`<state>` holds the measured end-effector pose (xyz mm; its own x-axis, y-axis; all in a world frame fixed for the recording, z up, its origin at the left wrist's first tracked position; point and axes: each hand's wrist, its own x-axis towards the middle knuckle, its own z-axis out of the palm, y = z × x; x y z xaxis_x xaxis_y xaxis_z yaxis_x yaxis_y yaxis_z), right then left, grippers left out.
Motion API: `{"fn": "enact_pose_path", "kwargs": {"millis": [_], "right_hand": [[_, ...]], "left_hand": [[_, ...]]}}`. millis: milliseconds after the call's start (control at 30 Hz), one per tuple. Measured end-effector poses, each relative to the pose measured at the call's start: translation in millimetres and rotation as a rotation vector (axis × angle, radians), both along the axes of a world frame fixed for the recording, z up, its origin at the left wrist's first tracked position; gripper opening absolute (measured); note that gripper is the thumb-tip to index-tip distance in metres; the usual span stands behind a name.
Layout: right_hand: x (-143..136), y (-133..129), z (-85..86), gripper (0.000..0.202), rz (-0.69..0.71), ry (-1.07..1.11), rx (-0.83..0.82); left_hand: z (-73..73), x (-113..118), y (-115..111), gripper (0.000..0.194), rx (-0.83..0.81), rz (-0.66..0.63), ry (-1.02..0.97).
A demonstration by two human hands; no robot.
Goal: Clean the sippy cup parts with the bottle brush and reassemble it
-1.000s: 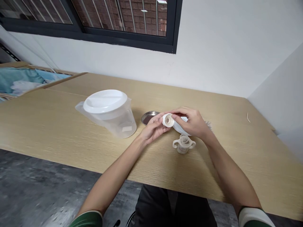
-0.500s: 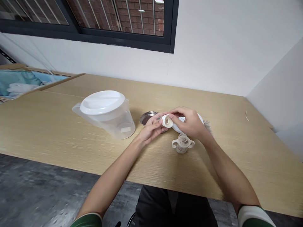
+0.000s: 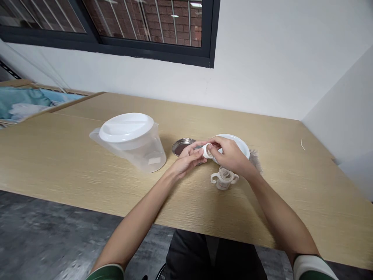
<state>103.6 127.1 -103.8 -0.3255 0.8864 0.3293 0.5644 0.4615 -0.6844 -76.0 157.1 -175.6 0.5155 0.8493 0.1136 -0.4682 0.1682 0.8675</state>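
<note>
A small white bottle cap (image 3: 206,151) with a hollow opening is held up over the table between both hands. My left hand (image 3: 188,158) grips its left side, thumb in front and fingers behind. My right hand (image 3: 231,154) is closed at its right side, the thumb bent at the opening. Just below them a clear baby bottle (image 3: 223,179) with two beige handles stands upright and uncapped. Behind my right hand lies a white plate (image 3: 237,142), partly covered. A round metal dish (image 3: 179,146) sits behind my left hand, its right part hidden.
On the left stands a translucent pitcher (image 3: 145,153) with a white lid. A grey bristly brush (image 3: 255,160) pokes out beside the right forearm. Farther right lies a thin pale strip (image 3: 303,144). The wooden table (image 3: 87,179) meets the wall at the back.
The right hand has shifted slightly down, and its thumb has come over the cap's opening. The cap has turned a little to the right. More of the plate shows now.
</note>
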Motion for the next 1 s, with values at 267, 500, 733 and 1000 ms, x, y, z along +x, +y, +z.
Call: {"fn": "enact_pose_path", "kwargs": {"millis": [267, 500, 733, 1000], "right_hand": [[-2.4, 1.4, -6.6, 0.018, -0.024, -0.022, -0.009], [-4.0, 0.8, -6.0, 0.019, -0.011, -0.015, 0.036], [-4.5, -0.3, -3.6, 0.02, -0.011, 0.03, 0.011], [-3.6, 0.6, -5.3, 0.021, -0.003, 0.037, 0.013]], "left_hand": [[-6.0, 0.2, 0.7, 0.05, -0.004, 0.007, 0.013], [-5.6, -0.6, 1.6, 0.053, 0.013, 0.016, 0.005], [-6.7, -1.1, 2.6, 0.052, 0.057, -0.013, -0.031], [-7.3, -1.6, 2.8, 0.054, 0.045, -0.012, -0.026]]}}
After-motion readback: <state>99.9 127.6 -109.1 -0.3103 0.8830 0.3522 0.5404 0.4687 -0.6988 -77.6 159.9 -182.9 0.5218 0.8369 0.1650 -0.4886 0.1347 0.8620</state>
